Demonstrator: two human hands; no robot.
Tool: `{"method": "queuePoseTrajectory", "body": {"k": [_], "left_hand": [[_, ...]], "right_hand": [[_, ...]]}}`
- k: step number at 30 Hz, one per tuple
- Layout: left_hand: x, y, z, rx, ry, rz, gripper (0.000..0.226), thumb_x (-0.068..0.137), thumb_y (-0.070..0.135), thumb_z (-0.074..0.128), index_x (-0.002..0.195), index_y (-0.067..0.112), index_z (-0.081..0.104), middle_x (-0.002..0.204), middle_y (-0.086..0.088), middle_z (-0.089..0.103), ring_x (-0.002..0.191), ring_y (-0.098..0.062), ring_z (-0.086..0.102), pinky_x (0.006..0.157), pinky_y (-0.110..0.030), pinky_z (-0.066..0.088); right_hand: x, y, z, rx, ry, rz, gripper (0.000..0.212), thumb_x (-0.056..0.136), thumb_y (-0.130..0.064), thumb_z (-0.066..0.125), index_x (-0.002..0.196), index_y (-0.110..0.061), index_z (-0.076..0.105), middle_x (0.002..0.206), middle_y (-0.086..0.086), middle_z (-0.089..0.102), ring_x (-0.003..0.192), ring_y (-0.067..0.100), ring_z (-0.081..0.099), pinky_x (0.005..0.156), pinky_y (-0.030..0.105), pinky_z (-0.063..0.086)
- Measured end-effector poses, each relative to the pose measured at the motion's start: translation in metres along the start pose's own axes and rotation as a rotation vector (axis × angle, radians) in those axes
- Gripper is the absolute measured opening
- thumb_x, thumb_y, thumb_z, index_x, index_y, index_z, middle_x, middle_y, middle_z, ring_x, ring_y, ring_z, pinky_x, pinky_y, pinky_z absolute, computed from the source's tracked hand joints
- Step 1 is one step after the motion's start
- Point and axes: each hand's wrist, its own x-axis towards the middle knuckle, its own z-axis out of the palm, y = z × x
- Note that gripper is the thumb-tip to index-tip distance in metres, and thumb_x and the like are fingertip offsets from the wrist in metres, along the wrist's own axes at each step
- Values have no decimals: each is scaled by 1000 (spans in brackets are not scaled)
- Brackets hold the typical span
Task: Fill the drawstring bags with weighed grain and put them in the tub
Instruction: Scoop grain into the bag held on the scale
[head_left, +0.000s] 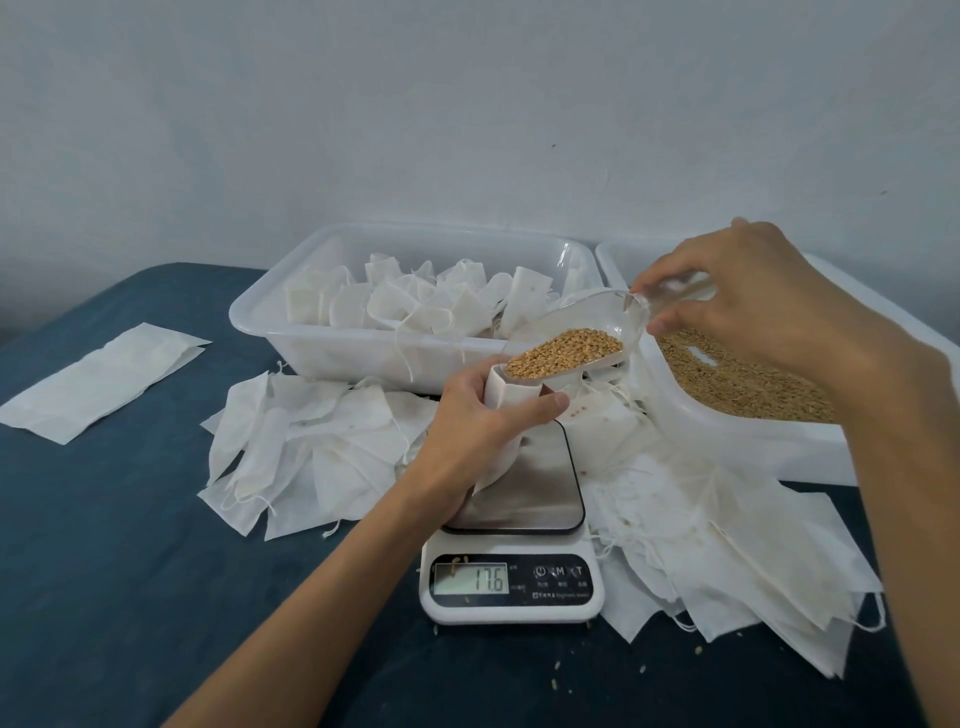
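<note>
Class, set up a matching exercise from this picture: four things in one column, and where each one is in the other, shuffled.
1. clear scoop
2. open drawstring bag
3. filled bags
4. loose grain

A. in the left tub
B. in the right tub
C. gripped by the left hand, over the scale
D. held by the right hand

Pairs: 1-D, 2-C, 3-A, 4-B

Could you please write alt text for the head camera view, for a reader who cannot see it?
The right hand tips a clear scoop of grain into a white bag held open by the left hand over a scale reading 17.6. Filled bags sit in a tub behind.
</note>
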Motion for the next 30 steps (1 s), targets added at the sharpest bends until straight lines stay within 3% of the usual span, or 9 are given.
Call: {"method": "queuePoseTrajectory", "body": {"k": [2,5,12,15,17,21,25,28,30], "left_hand": [[0,0,0,-3,3,-2,30,86,10,82,113,4,71,99,-12,77,84,-16,70,69,-24,55],[0,0,1,-7,8,-8,31,86,9,82,114,4,70,100,-12,78,85,-17,71,70,-25,56],[0,-1,1,-5,-1,-10,32,86,11,83,114,5,70,102,-13,77,87,-20,71,77,-35,58],[0,-1,1,-3,1,-9,32,86,10,83,114,4,69,96,-9,76,86,-19,70,76,-35,58],[1,-1,0,-5,6,-2,31,86,10,83,114,3,70,100,-15,76,86,-20,70,75,-35,57],[0,-1,-1,-6,14,-5,32,86,11,83,113,3,71,101,-15,76,86,-21,70,76,-36,58],[1,-1,-1,-19,24,-14,28,85,11,84,110,5,71,90,-5,74,83,-18,70,73,-35,59],[0,-2,-2,-49,23,-22,30,85,11,85,111,10,72,90,-3,74,85,-19,69,71,-36,57],[1,-2,-3,-70,23,-24,32,84,10,85,113,11,72,90,-4,74,85,-19,68,69,-31,55]], "right_hand": [[1,-2,-1,-35,29,-18,33,78,-26,85,109,-32,75,111,1,72,111,28,56,118,41,18],[1,-5,-2,-81,61,-31,34,80,-26,83,112,-29,75,114,0,71,119,25,55,124,40,0],[0,-7,-5,-110,45,-41,32,81,-26,82,112,-29,75,112,-1,71,120,23,54,125,41,-1],[1,-6,-3,-100,39,-46,33,80,-26,83,112,-28,76,111,-1,71,116,24,56,124,41,2],[0,-4,-1,-76,22,-41,33,79,-26,84,111,-29,76,108,-1,71,113,25,57,120,40,11],[0,2,3,37,-40,6,33,77,-19,86,107,-27,77,102,-5,73,104,15,62,90,29,39],[5,13,9,107,-115,47,29,77,-15,85,103,-23,76,98,-12,71,93,-3,61,78,11,40],[6,28,4,135,-152,66,25,78,-17,86,99,-24,73,99,-16,70,89,-20,57,77,6,39],[5,42,-5,102,-153,98,25,78,-20,86,96,-28,70,98,-18,68,90,-15,57,77,11,40]]}}
